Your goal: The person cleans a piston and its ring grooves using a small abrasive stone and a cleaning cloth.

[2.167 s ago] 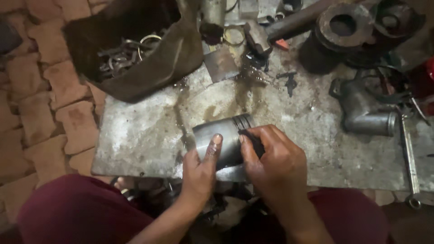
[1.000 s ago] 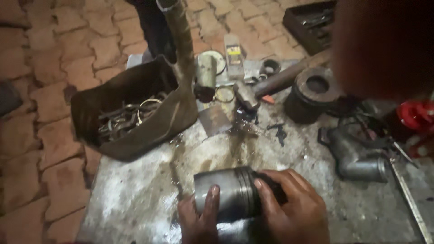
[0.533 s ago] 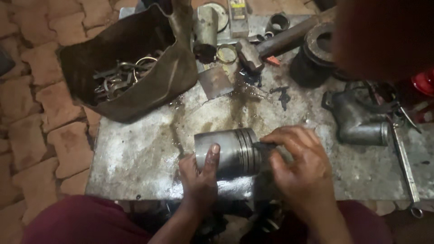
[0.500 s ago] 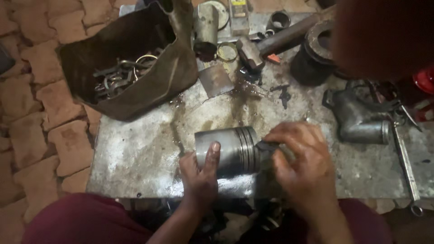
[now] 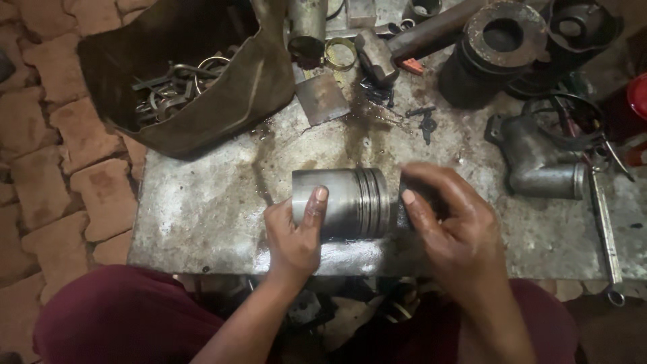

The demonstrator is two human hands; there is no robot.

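We note dim, warm light overall; a pale sheen on the metal table (image 5: 202, 216), deep shadow at lower edge, motion blur on right hand (image 5: 448, 222).

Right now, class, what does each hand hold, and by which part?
The left hand grips the metal piston by its plain skirt end. The right hand curls near its ringed end; what it holds cannot be told.

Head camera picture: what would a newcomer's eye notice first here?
First, the grey metal piston lying on its side in the middle of the stained metal table, with the left hand gripping its smooth end and the right hand cupped at its grooved end. Next, the dark bag of metal rings at the upper left, and the heavy cylinder sleeve at the upper right.
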